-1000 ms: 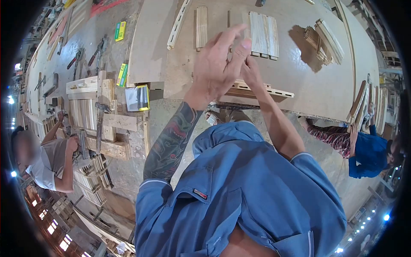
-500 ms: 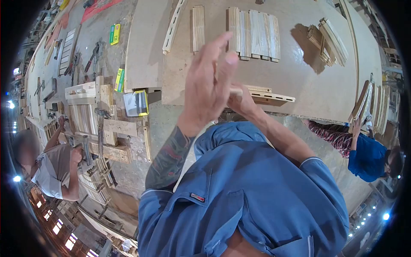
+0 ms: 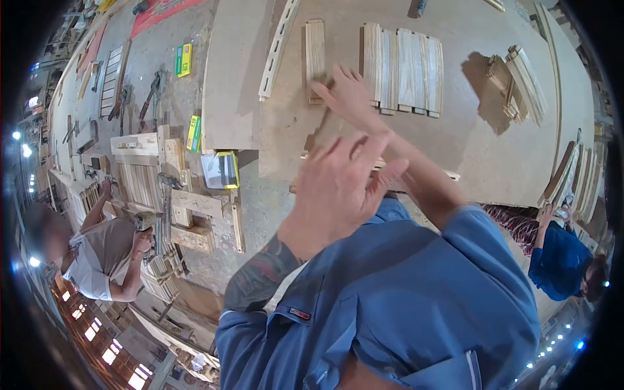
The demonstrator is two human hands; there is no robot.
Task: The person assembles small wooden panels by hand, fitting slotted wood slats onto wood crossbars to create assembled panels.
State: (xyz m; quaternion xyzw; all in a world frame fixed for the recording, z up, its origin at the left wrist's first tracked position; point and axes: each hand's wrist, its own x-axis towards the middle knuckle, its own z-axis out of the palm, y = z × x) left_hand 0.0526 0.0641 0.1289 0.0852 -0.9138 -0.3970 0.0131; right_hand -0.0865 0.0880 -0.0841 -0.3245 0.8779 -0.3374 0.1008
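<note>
My right hand (image 3: 351,97) is stretched forward over the work board, fingers apart, between a lone wooden slat (image 3: 315,55) and a row of slats (image 3: 403,71) laid side by side. Its fingertips are right by the lone slat's near end. Closer to me is my left hand (image 3: 338,188), back up, thumb apart from the fingers and fingertips blurred by motion. Beneath it and my right forearm, a slotted wooden rail (image 3: 453,175) lies along the board's near edge, mostly hidden.
A slotted strip (image 3: 279,49) lies at the left; a slat stack (image 3: 523,81) stands at the right. Yellow-green boxes (image 3: 184,60), pliers (image 3: 151,97) and a hammer (image 3: 170,181) rest on the left bench. People work on the left (image 3: 104,253) and right (image 3: 562,260).
My right hand has reached forward from the near edge toward the lone slat. My left hand has lowered toward me and turned its back up. The view has shifted slightly.
</note>
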